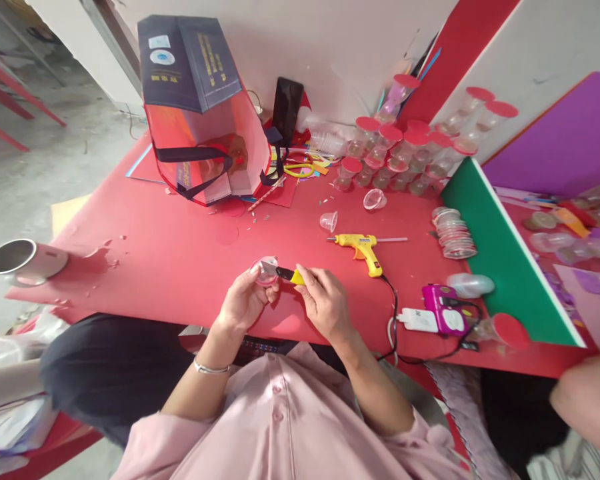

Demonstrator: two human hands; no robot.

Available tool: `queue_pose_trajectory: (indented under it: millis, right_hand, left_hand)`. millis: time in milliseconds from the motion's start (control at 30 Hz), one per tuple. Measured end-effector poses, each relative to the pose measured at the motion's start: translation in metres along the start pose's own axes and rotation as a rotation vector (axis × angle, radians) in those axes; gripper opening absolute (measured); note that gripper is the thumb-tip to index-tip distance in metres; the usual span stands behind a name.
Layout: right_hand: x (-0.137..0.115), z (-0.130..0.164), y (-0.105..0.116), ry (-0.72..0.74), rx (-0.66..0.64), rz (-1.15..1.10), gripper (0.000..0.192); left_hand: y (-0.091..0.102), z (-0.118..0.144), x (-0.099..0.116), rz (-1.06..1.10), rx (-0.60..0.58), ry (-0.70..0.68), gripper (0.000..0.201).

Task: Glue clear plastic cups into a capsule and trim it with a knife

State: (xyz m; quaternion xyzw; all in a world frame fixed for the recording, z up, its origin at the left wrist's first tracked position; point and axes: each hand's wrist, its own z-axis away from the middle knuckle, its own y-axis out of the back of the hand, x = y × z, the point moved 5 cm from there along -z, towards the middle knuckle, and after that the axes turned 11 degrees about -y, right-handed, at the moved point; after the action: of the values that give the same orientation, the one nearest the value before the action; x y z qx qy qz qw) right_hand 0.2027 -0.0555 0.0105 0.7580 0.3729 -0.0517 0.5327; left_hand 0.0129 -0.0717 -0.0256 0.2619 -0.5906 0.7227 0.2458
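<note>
Near the front of the red table, my left hand [244, 297] is closed around a small clear plastic cup [266, 272] with a pinkish rim. My right hand [325, 300] grips a utility knife [296, 276] by its yellow handle, and the blade lies over the cup's round face. Whether the blade touches or cuts the plastic I cannot make out. Just beyond my right hand lies a yellow hot glue gun [363, 250] with a glue stick in its back. Two loose clear cups [329, 221] rest behind it.
A dark and red bag [195, 120] stands at the back left, a metal mug [27, 260] at the left edge. Several red-topped cup pairs [400, 150] crowd the back right. A purple power block [444, 310] with cords lies before a green divider [510, 253]. Another person's arm [587, 390] shows at right.
</note>
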Motion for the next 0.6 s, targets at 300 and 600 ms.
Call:
queue_pose_trajectory:
  millis: [300, 600]
  right_hand:
    - [-0.001, 0.005, -0.006, 0.010, 0.025, 0.018, 0.048]
    - [-0.003, 0.011, -0.010, 0.017, 0.066, 0.003, 0.048]
  left_hand:
    - [0.001, 0.000, -0.001, 0.009, -0.007, 0.021, 0.039]
    - [0.001, 0.000, -0.001, 0.018, -0.032, 0.082, 0.048]
